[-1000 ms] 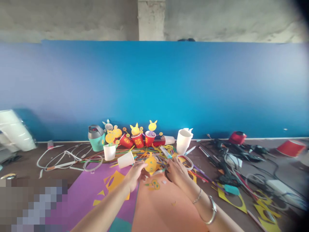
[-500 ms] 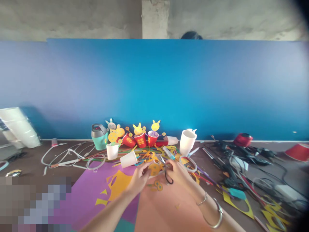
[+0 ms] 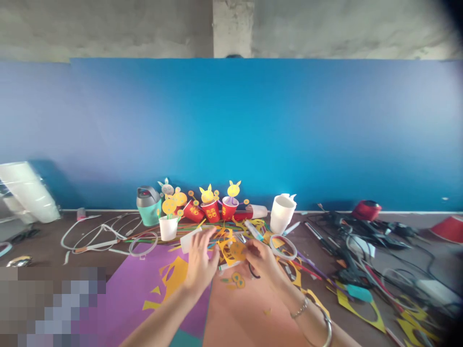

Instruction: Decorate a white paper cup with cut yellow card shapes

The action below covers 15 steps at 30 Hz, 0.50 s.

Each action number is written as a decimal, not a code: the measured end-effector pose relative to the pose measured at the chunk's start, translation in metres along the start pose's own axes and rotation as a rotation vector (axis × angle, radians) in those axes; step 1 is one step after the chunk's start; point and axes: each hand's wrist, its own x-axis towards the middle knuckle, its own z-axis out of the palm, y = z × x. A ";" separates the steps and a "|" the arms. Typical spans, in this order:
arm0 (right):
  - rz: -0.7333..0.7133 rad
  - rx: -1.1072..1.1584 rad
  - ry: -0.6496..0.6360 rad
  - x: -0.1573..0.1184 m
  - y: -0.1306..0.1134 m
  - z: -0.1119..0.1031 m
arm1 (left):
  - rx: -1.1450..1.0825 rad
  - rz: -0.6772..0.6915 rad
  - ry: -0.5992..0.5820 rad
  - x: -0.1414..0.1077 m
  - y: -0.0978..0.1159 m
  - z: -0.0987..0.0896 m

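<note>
My left hand (image 3: pixel 202 258) is raised above the purple and orange sheets with its fingers apart, in front of a tipped white cup (image 3: pixel 187 241). Between the fingers of my right hand (image 3: pixel 258 258) is a round yellow paper piece (image 3: pixel 238 251). A dark looped handle (image 3: pixel 254 272) shows under that hand; whether the fingers touch it is unclear. Small yellow paper circles (image 3: pixel 238 280) lie on the orange sheet (image 3: pixel 249 313). Yellow offcuts (image 3: pixel 176 274) rest on the purple sheet (image 3: pixel 126 294).
Red cups (image 3: pixel 211 210) with yellow paper figures, a white cup (image 3: pixel 169 228) and a teal container (image 3: pixel 149 207) stand at the back. A larger white cup (image 3: pixel 282 213) and tape ring (image 3: pixel 283 247) are right of centre. Cables and a glue gun (image 3: pixel 350 274) lie right.
My left hand has let go of the round yellow piece and moved up and left, its fingers spreading over the tipped white cup. My right hand still holds the piece.
</note>
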 end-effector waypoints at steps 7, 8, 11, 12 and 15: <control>0.146 0.287 0.004 0.004 0.003 -0.005 | 0.500 -0.292 -0.306 0.027 -0.042 -0.028; 0.158 0.296 -0.008 0.004 0.004 -0.005 | 0.497 -0.295 -0.367 0.029 -0.046 -0.031; 0.190 0.379 -0.008 0.005 0.005 -0.006 | 0.449 -0.295 -0.384 0.034 -0.046 -0.038; 0.197 0.434 0.003 0.006 0.005 -0.006 | 0.416 -0.297 -0.352 0.035 -0.042 -0.040; 0.224 0.637 0.029 0.008 0.003 -0.006 | 0.266 -0.276 -0.209 0.033 -0.020 -0.042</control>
